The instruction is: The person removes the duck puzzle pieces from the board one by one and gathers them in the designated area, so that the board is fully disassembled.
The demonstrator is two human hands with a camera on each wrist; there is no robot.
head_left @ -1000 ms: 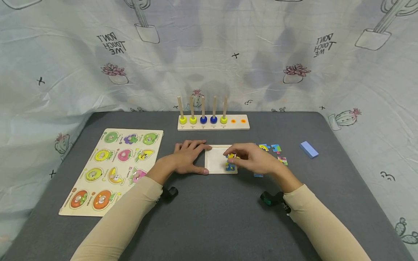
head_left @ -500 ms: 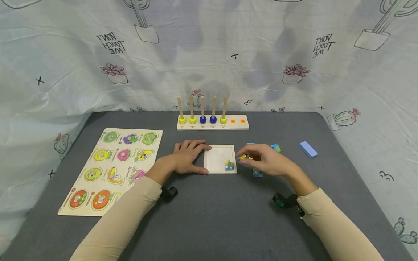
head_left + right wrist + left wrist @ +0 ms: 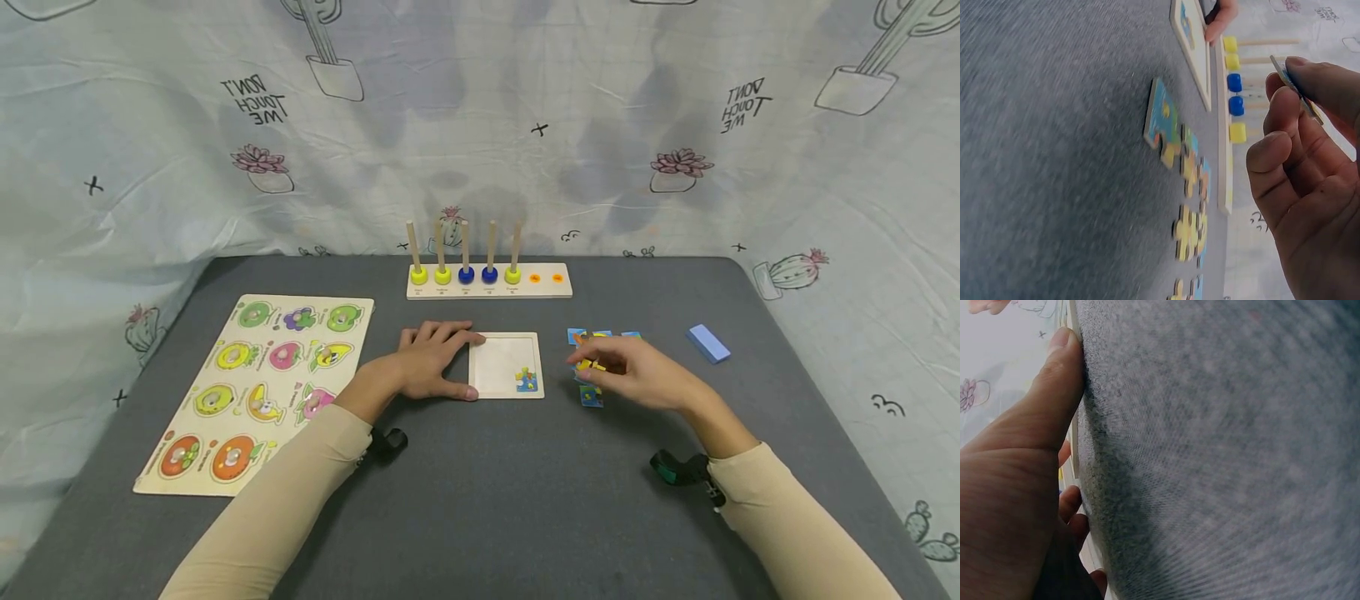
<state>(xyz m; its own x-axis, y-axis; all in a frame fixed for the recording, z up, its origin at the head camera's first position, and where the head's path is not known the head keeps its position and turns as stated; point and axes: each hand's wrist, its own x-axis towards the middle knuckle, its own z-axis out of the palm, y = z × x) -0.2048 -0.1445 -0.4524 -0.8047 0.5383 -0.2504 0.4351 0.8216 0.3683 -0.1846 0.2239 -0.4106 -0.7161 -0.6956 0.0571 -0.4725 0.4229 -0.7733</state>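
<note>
My left hand (image 3: 433, 360) lies spread at the left edge of a square wooden puzzle tray (image 3: 491, 360), thumb and index finger touching its rim. One blue and yellow jigsaw piece (image 3: 527, 380) sits in the tray's near right corner. Right of the tray, my right hand (image 3: 637, 371) pinches a thin jigsaw piece (image 3: 1297, 90) between thumb and fingers, above the table. Below and around it lie several loose jigsaw pieces, including a blue one (image 3: 591, 396) nearest me. Some of these are hidden by the right hand in the head view.
A fruit knob-puzzle board (image 3: 255, 392) lies at the left. Behind the tray stands a wooden peg base (image 3: 490, 289) with upright rods and yellow and blue rings. A blue block (image 3: 708, 343) lies at the right. A printed cloth (image 3: 480, 125) hangs behind the grey table.
My right hand has moved right, from over the tray to above the loose pieces, carrying the pinched jigsaw piece. The piece in the tray's corner is now uncovered. My left hand has stayed put.
</note>
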